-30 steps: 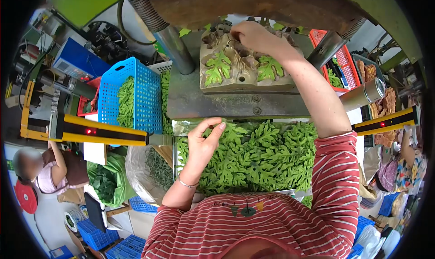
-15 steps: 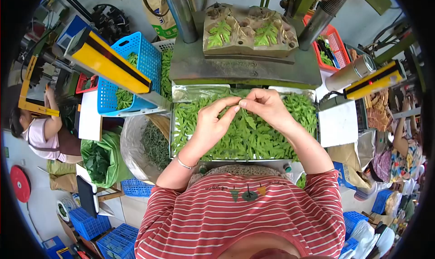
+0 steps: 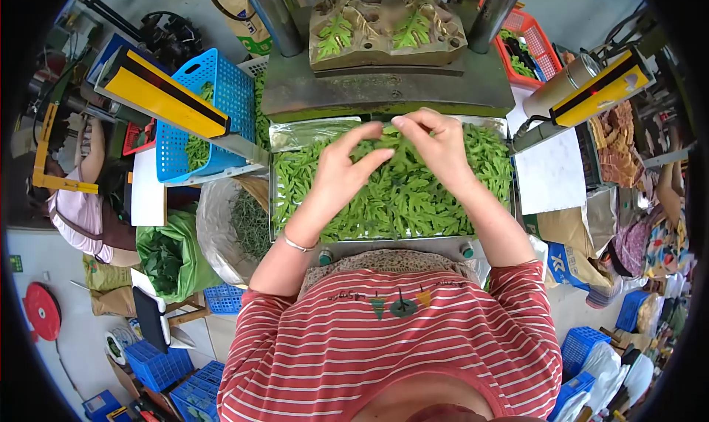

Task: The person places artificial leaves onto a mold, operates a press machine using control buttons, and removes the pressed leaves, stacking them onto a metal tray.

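My left hand (image 3: 341, 169) is above the tray's pile of lobed green leaves (image 3: 413, 204), thumb and index finger apart with nothing visible between them. Close beside it, my right hand (image 3: 437, 147) has its thumb and fingers pinched together. A pale green leaf (image 3: 392, 137) shows just under those fingertips, partly lost against the pile. The shallow metal tray (image 3: 275, 200) lies in front of my body. Behind it, two green leaves, the left leaf (image 3: 335, 35) and the right leaf (image 3: 412, 30), rest on a brown moulded metal block (image 3: 362, 55).
The block sits on a press bed (image 3: 384, 97) between metal columns. Yellow-black bars, the left bar (image 3: 166, 93) and right bar (image 3: 602, 89), flank the tray. A blue basket (image 3: 221, 100) and a red basket (image 3: 535, 41) hold green pieces. A person (image 3: 81, 211) is at far left.
My hands were meeting at the fingertips. The left thumb and index finger have parted and come away, while the right stays pinched. The whole view has shifted slightly.
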`<state>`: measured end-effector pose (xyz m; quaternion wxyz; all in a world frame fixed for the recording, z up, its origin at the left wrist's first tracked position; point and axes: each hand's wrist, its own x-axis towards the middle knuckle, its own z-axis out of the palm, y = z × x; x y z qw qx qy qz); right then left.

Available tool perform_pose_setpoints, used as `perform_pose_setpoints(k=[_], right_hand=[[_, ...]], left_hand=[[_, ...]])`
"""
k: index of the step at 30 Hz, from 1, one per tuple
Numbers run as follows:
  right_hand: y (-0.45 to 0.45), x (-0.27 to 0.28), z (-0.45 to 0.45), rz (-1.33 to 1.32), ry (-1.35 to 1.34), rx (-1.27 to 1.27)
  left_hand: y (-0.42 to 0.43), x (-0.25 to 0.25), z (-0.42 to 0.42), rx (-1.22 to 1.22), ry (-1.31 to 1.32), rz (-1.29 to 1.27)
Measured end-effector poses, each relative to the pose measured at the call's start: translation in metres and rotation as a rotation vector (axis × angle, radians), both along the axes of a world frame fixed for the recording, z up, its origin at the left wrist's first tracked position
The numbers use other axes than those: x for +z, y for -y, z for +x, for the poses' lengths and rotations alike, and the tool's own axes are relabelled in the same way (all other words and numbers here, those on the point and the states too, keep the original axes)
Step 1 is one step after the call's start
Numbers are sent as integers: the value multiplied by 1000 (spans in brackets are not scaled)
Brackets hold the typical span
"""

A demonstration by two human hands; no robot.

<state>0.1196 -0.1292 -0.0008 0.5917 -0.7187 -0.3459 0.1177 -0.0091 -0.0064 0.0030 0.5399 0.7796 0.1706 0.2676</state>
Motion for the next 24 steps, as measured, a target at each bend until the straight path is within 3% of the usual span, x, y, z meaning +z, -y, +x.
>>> perform_pose_setpoints(k=[5,9,12,14,19,20,24], right_hand=[[-6,27,15,-45,-77,185],[-7,46,54,-153,253,242],[-24,80,102,9,390,-175],[-42,85,142,112,686,-383],[-84,40,218,3,926,-513],[-85,37,223,2,929,-518],[-89,28,238,-424,598,-171]], left_hand=[[-14,14,17,-124,-210,-230],[-22,16,28,-81,-232,-122],[-29,-7,40,-127,-19,-298],[-32,-19,46,-169,183,-483],[-39,-12,43,-190,-83,-798],[-39,-14,43,-196,-81,-798],[-41,-26,46,-43,137,-628]])
